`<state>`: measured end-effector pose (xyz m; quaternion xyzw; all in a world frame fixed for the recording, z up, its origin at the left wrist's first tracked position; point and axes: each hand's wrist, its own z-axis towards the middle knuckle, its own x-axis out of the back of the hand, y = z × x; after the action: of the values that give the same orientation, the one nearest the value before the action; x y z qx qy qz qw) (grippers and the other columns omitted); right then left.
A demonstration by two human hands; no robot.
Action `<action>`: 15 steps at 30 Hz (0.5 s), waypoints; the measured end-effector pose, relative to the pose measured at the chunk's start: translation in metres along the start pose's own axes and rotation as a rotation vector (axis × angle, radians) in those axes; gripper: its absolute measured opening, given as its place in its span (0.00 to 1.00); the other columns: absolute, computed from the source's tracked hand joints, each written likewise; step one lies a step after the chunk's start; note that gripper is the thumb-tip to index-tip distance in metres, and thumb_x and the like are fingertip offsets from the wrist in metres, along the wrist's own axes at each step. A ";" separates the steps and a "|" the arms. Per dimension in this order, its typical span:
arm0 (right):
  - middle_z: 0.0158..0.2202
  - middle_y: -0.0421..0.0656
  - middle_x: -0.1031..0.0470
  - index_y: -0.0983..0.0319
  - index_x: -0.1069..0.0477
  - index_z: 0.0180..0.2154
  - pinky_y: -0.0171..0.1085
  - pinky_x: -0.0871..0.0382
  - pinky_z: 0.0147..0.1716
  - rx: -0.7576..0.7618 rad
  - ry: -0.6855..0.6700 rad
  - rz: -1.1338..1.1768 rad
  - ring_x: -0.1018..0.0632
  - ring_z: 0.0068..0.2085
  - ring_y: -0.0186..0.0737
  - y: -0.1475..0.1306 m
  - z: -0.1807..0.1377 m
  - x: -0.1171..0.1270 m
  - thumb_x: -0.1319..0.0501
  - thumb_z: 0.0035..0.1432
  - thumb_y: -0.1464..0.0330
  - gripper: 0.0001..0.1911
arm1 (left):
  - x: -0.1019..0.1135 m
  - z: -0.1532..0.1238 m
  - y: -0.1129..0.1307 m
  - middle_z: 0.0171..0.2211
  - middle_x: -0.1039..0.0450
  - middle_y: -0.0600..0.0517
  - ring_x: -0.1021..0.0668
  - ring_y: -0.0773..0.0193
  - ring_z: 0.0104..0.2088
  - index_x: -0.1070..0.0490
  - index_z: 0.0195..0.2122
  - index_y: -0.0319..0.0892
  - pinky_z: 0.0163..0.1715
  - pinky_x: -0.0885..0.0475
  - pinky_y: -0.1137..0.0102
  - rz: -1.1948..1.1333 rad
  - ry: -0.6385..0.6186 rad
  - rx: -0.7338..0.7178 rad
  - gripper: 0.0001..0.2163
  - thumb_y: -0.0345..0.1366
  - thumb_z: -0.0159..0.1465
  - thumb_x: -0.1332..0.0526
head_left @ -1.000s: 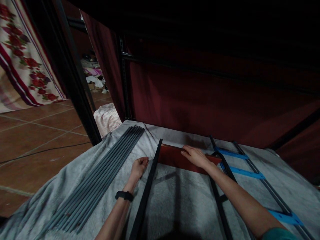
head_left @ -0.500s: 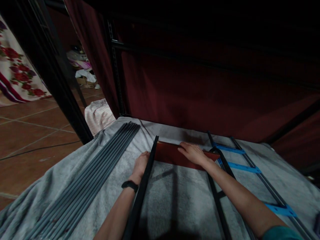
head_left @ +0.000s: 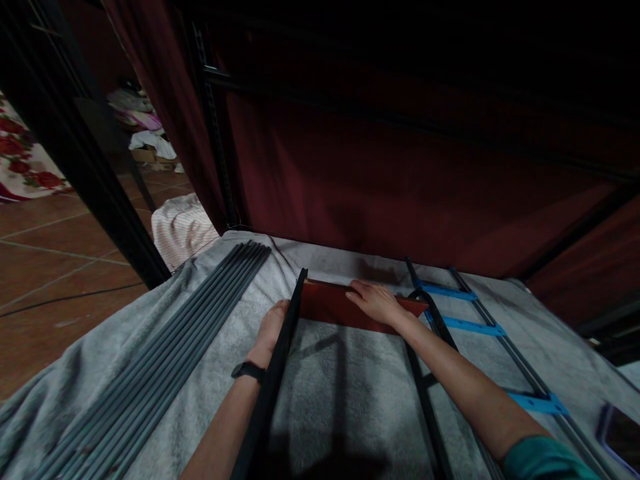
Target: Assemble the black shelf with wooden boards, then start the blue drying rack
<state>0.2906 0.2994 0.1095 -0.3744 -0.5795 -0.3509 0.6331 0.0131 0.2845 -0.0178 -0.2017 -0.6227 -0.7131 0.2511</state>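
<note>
A reddish-brown board (head_left: 327, 303) stands on edge between the two long bars of a black metal frame. Its left end meets the left black bar (head_left: 285, 347), and its right end reaches the frame's other side. My right hand (head_left: 375, 301) is closed over the board's top edge, fingers on the near face and the rest of the grip hidden. Against the outer side of the left bar, my left hand (head_left: 271, 327) is closed round it; its fingertips are hidden behind the metal. A dark band (head_left: 249, 371) circles my left wrist.
Several grey rods (head_left: 190, 340) lie side by side on the grey blanket (head_left: 345, 400) at left. Blue brackets (head_left: 473, 325) join dark rails at right. A dark phone-like object (head_left: 620, 437) lies at lower right. A black post (head_left: 115, 193) rises at left; a maroon curtain (head_left: 375, 180) hangs behind.
The view has shifted slightly, so everything sits a little further left, and more of the phone-like object shows. Both hands keep their places on the bar and the board.
</note>
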 end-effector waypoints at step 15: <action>0.46 0.44 0.24 0.57 0.31 0.46 0.37 0.37 0.44 0.007 0.010 -0.003 0.24 0.48 0.43 0.001 -0.001 0.000 0.56 0.70 0.55 0.21 | 0.005 -0.002 0.008 0.36 0.22 0.42 0.22 0.50 0.42 0.23 0.31 0.44 0.45 0.32 0.64 0.037 0.019 -0.013 0.07 0.32 0.58 0.41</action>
<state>0.2925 0.2989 0.1093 -0.3694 -0.5783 -0.3516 0.6367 0.0144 0.2816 -0.0086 -0.2080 -0.6120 -0.7142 0.2686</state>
